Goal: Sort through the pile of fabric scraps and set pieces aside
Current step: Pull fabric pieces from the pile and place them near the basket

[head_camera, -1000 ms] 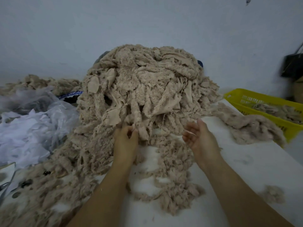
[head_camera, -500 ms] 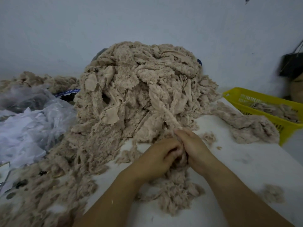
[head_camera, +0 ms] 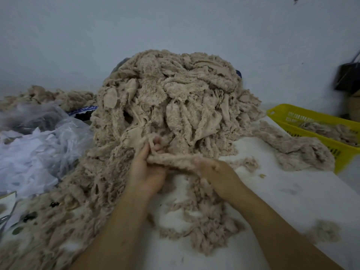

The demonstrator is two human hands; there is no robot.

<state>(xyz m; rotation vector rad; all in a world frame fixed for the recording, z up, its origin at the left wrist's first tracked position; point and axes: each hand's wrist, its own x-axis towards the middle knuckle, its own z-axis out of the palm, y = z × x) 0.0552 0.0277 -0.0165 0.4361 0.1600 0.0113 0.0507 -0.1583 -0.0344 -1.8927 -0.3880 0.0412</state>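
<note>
A tall pile of beige fleecy fabric scraps (head_camera: 175,102) rises at the middle of the white table (head_camera: 282,195). At its foot, a long narrow beige strip (head_camera: 173,159) stretches sideways between both hands. My left hand (head_camera: 147,170) grips the strip's left end, fingers curled up into the pile's base. My right hand (head_camera: 216,172) holds the right end, its fingertips partly buried in the fleece. More loose scraps (head_camera: 198,227) lie spread on the table under and between my forearms.
A yellow plastic basket (head_camera: 292,118) holding beige scraps sits at the right edge. Crumpled clear plastic and white material (head_camera: 39,152) lie at the left. A smaller scrap heap (head_camera: 303,151) rests beside the basket, and a small tuft (head_camera: 325,231) lies near right.
One second ago the hands were apart at the pile's base. They came together on a piece, and now they have spread sideways, drawing a strip out between them.
</note>
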